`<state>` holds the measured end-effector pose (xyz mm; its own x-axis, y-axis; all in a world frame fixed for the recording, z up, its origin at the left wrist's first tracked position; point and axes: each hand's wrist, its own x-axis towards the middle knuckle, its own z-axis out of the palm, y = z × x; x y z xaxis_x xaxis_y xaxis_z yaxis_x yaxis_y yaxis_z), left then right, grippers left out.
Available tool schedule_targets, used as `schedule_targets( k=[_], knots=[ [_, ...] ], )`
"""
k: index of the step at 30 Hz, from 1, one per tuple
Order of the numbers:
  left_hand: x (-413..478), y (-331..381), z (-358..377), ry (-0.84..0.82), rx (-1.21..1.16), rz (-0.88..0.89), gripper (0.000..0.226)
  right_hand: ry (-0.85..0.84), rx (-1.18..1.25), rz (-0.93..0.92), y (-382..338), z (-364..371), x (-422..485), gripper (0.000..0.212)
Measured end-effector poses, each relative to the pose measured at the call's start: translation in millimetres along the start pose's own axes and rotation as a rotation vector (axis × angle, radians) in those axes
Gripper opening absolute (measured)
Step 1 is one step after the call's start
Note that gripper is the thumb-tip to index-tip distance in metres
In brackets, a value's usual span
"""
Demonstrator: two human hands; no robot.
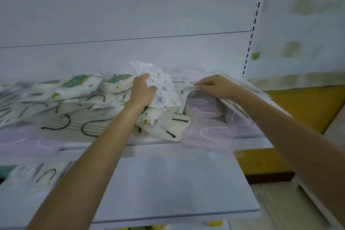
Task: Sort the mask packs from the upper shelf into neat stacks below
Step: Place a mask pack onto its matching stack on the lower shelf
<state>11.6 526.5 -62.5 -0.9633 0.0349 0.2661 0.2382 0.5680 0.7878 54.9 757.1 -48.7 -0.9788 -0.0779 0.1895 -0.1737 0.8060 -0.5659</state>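
A loose heap of mask packs covers the upper shelf (248,143): cream packs with black ear loops (89,127), white packs with green labels (78,84) and pale lilac packs (209,134). My left hand (142,89) grips a white pack printed with small blue figures (162,87), tilted up above the heap. My right hand (212,85) pinches the edge of a clear-wrapped pack (233,102) at the heap's right end. On the lower shelf (168,183), a few cream packs (43,175) lie at the left.
A white back panel rises behind the shelves, with a slotted upright (252,33) at its right. A yellow wall band (302,106) and pale floor lie to the right. Yellow items (214,223) peek out under the lower shelf.
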Motion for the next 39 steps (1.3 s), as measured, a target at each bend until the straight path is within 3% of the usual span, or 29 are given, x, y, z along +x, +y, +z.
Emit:
schedule_targets(
  k=[2,5,8,12,15,21,24,26,29,32,35,39],
  knots=[
    [3.6,-2.9,-1.1,-0.003,-0.045,-0.026,0.055,-0.009,0.063,-0.016,6.6,3.5,-3.6,0.026],
    [2.5,-1.6,0.3,-0.001,-0.096,-0.021,0.052,0.166,0.265,-0.08,3.3,9.3,-14.0,0.026],
    [2.0,5.3,2.4,-0.013,-0.199,-0.02,0.024,0.252,0.479,-0.18,-14.9,18.3,-26.5,0.022],
    [-1.8,20.8,-1.3,-0.074,-0.377,-0.055,0.029,0.051,0.34,-0.398,-30.8,36.2,-27.9,0.03],
    [-3.4,18.7,-12.8,-0.088,-0.4,-0.087,0.02,0.037,0.213,-0.583,-34.8,49.2,-25.3,0.034],
    [-18.0,10.5,-34.0,-0.037,-0.392,-0.096,0.068,-0.004,0.137,-0.723,-42.3,52.6,-15.1,0.032],
    [-20.7,5.8,-40.8,0.022,-0.312,-0.017,0.065,-0.118,0.186,-0.542,-49.0,47.1,-11.1,0.037],
    [-18.6,3.1,-47.6,0.065,-0.299,0.016,0.064,-0.04,0.254,-0.307,-40.7,37.9,3.1,0.039],
    [-17.1,-1.4,-53.7,0.089,-0.301,0.044,0.074,0.044,-0.163,0.073,-4.5,26.3,26.5,0.042],
    [-19.6,-3.7,-52.7,0.094,-0.241,0.088,0.069,-0.012,-0.26,0.308,19.1,22.4,36.3,0.042],
    [-17.6,-7.5,-51.5,0.098,-0.178,0.083,0.056,0.042,-0.303,0.284,17.1,21.1,50.0,0.043],
    [-13.6,-8.2,-50.1,0.075,-0.191,0.079,0.055,0.003,-0.444,0.078,2.1,32.9,67.9,0.054]
  ],
)
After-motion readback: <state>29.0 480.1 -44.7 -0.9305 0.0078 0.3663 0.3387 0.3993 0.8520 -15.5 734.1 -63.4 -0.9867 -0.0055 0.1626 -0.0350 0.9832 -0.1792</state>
